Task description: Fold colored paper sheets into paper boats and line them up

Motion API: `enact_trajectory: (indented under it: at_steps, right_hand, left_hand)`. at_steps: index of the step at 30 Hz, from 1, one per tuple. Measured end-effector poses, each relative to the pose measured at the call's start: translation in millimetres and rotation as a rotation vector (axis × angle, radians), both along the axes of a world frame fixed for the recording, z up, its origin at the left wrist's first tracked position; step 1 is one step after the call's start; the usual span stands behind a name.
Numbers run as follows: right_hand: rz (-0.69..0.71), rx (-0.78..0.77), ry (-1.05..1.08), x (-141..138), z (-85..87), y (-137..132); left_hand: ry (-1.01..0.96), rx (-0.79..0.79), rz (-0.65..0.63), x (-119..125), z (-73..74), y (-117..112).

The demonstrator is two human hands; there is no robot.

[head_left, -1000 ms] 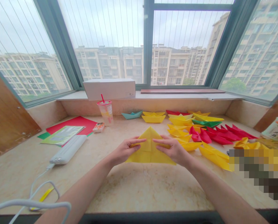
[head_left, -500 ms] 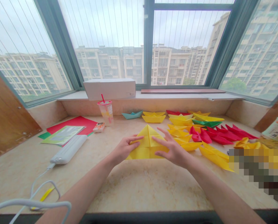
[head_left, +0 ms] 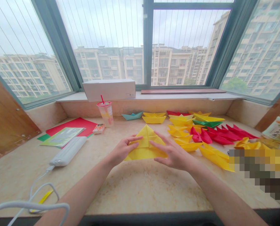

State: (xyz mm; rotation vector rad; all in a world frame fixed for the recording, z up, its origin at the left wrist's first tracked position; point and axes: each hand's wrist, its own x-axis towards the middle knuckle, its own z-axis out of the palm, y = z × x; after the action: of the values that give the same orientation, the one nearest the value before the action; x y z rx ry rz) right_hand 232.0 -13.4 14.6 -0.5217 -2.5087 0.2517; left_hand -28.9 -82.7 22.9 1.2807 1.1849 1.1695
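Bare forearms (head_left: 84,190) taper to bare, slender fingers (head_left: 157,146).

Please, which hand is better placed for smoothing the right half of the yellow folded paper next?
Probably the right hand: its fingers are spread over the right half of the yellow folded paper, while the left hand holds the left side.

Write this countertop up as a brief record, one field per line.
Left hand: holding the left side of the yellow paper
Right hand: fingers spread at its right side
Paper state: folded, peak pointing away from the person
Behind and right: paper boats in yellow, red, green, teal
Left side: white device, red sheet
Back: cup with red straw
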Motion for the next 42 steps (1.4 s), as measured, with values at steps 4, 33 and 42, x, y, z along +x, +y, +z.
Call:
enact_trajectory:
  at_steps: [4,33,42]
  right_hand:
    - [0.008,0.005,0.015,0,1.0,1]
    - [-0.166,0.059,0.108,-2,3.2,5]
    - [-0.131,0.099,0.046,2,1.2,9]
  left_hand:
    - [-0.008,0.036,-0.041,2,0.7,-1]
    - [-0.140,0.114,-0.401,-3,4.5,-12]
    - [0.096,0.161,-0.161,3,0.7,-8]
